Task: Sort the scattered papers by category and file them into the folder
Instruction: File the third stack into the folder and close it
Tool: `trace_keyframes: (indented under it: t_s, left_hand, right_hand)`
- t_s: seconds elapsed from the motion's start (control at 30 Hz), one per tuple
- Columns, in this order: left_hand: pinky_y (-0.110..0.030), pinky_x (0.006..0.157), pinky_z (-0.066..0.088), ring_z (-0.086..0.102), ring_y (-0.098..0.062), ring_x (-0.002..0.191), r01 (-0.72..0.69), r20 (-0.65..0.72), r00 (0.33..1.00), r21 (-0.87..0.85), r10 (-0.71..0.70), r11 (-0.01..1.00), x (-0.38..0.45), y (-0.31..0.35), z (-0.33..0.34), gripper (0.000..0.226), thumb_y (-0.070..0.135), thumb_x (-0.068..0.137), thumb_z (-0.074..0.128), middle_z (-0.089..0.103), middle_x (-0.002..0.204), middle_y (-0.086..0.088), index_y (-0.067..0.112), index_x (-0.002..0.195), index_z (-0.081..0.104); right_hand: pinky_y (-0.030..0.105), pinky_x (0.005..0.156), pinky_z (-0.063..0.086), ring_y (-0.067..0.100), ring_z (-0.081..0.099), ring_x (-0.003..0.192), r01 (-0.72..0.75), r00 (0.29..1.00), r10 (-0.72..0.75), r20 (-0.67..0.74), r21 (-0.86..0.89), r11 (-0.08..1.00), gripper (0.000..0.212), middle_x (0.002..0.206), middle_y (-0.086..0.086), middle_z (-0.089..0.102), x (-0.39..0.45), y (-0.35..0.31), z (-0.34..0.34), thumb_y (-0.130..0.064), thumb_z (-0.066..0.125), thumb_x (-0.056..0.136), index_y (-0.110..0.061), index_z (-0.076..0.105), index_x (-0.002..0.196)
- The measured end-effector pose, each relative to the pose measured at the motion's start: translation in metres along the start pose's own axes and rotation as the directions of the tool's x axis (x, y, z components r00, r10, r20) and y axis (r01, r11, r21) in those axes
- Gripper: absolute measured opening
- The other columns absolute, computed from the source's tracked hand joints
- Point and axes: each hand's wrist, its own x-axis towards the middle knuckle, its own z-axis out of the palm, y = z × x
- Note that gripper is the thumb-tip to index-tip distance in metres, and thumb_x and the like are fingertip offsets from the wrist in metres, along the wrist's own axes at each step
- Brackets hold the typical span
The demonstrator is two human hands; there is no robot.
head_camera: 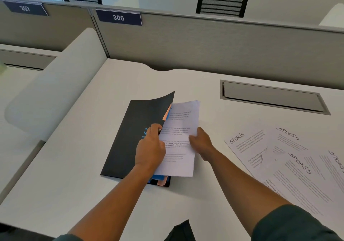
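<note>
A black folder [128, 138] lies on the white desk at centre, its front cover lifted at the right edge. My left hand [150, 147] grips that cover edge. A stack of white printed papers [179, 127] sits partly inside the folder, over orange and blue dividers [167, 113]. My right hand [202, 142] holds the stack by its right edge. Several sheets headed "SPORTS" [290, 159] lie fanned out on the desk to the right.
A grey cable tray [271, 97] is recessed in the desk at the back right. A grey partition [204, 41] with a "306" sign [118, 17] bounds the far edge. A white side divider [55, 84] stands at the left.
</note>
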Motion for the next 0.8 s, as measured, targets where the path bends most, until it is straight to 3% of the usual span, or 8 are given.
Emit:
trace_keyframes:
  t_s: [0.07,0.13,0.2,0.37,0.47,0.57,0.8]
  left_hand:
    - [-0.016,0.050,0.052,0.061,-0.009,0.058,0.002,0.004,1.000,-0.010,-0.002,1.000,0.000,0.000,-0.001,0.023,0.030,0.098,0.055,0.059,0.101,0.009,0.034,0.110,0.036]
    - [-0.016,0.051,0.052,0.061,-0.009,0.058,0.005,0.008,1.000,-0.018,-0.005,1.000,-0.001,0.000,-0.002,0.025,0.032,0.097,0.057,0.057,0.101,0.011,0.033,0.110,0.035]
    - [-0.018,0.052,0.054,0.062,-0.011,0.057,0.008,0.012,1.000,-0.011,-0.008,1.000,-0.002,0.000,-0.003,0.027,0.033,0.096,0.058,0.057,0.103,0.012,0.033,0.110,0.035]
    - [-0.015,0.050,0.049,0.061,-0.009,0.057,0.007,0.024,1.000,-0.036,-0.006,0.999,-0.002,-0.001,-0.003,0.030,0.035,0.095,0.060,0.056,0.106,0.014,0.035,0.111,0.035]
    - [-0.014,0.050,0.048,0.061,-0.008,0.057,0.002,0.027,1.000,-0.056,-0.001,0.998,-0.003,-0.002,0.000,0.029,0.035,0.096,0.060,0.062,0.113,0.008,0.034,0.111,0.035]
    - [-0.016,0.053,0.051,0.064,-0.014,0.068,-0.005,0.022,1.000,-0.050,0.006,0.999,-0.001,-0.002,0.001,0.028,0.032,0.097,0.060,0.062,0.117,0.001,0.031,0.114,0.038]
    - [-0.010,0.052,0.043,0.061,-0.007,0.059,-0.028,-0.008,1.000,-0.019,0.028,0.999,-0.001,0.000,0.002,0.018,0.039,0.100,0.050,0.061,0.091,0.007,0.024,0.108,0.044]
  right_hand:
    - [0.040,0.082,0.057,0.025,0.063,0.102,-0.014,0.992,0.006,0.124,0.065,0.998,0.029,0.117,0.005,0.063,-0.001,-0.003,0.008,-0.013,0.043,0.090,-0.014,0.053,0.118]
    - [0.036,0.069,0.060,0.021,0.070,0.092,-0.037,0.968,0.004,0.252,0.126,0.991,0.025,0.107,0.001,0.069,-0.004,-0.008,0.013,-0.014,0.043,0.090,-0.021,0.059,0.109]
    - [0.030,0.058,0.059,0.018,0.072,0.080,-0.054,0.958,0.018,0.287,0.116,0.992,0.024,0.096,0.001,0.072,-0.004,-0.012,0.014,-0.012,0.042,0.090,-0.023,0.063,0.096]
    - [0.028,0.057,0.059,0.020,0.066,0.061,-0.092,0.994,0.082,0.070,0.146,0.985,0.023,0.082,0.010,0.071,0.008,-0.004,0.011,-0.001,0.049,0.085,-0.006,0.068,0.096]
    - [0.023,0.052,0.056,0.018,0.071,0.061,-0.103,0.995,0.100,0.026,0.191,0.976,0.021,0.087,0.010,0.071,0.013,-0.009,0.017,-0.004,0.063,0.083,-0.013,0.059,0.102]
    - [0.022,0.052,0.057,0.013,0.071,0.057,-0.064,0.998,0.064,0.007,0.135,0.989,0.017,0.084,0.007,0.070,0.017,-0.016,0.032,-0.008,0.067,0.082,-0.016,0.058,0.094]
    - [0.037,0.078,0.061,0.020,0.069,0.088,0.075,0.997,-0.075,0.018,-0.017,0.997,0.017,0.106,0.004,0.067,0.024,-0.020,0.066,-0.018,0.068,0.085,-0.017,0.066,0.101]
